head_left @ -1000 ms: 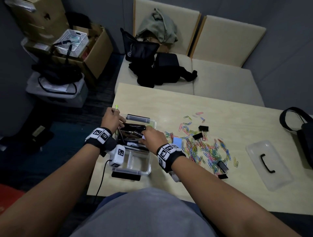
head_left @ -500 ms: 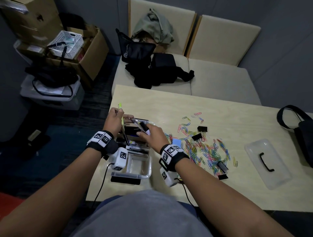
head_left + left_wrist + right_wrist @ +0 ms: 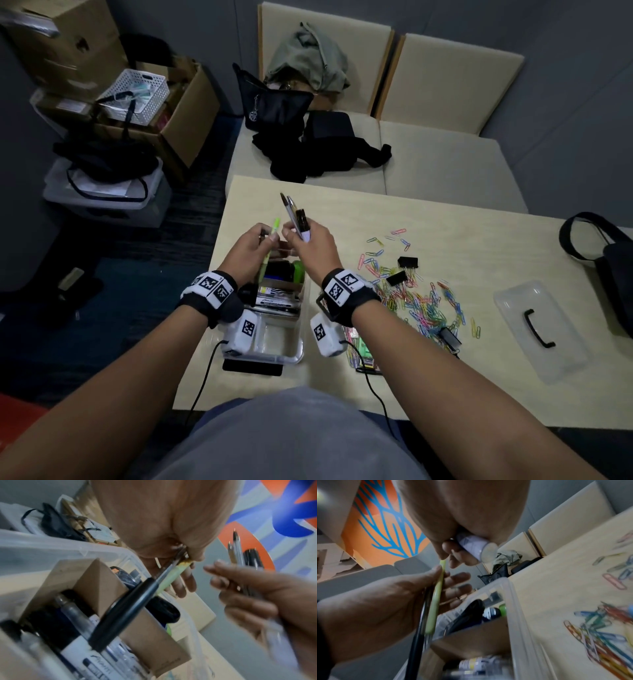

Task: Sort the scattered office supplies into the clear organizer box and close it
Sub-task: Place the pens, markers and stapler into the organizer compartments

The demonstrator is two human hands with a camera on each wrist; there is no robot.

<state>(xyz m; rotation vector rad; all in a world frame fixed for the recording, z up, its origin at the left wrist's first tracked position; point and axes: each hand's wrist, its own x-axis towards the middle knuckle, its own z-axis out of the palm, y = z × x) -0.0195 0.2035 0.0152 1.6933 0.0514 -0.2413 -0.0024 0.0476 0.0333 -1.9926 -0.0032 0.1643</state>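
Left hand (image 3: 251,248) holds a green pen (image 3: 270,245). Right hand (image 3: 313,245) grips a bunch of pens (image 3: 297,219). Mid-frame, the clear organizer box (image 3: 294,356) has markers (image 3: 277,301); paper clips (image 3: 418,301) and lid (image 3: 541,329) wait at right.

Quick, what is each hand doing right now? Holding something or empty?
Left hand: fingers closed on a light green pen and a black pen.
Right hand: fingers closed round a bundle of pens and markers.
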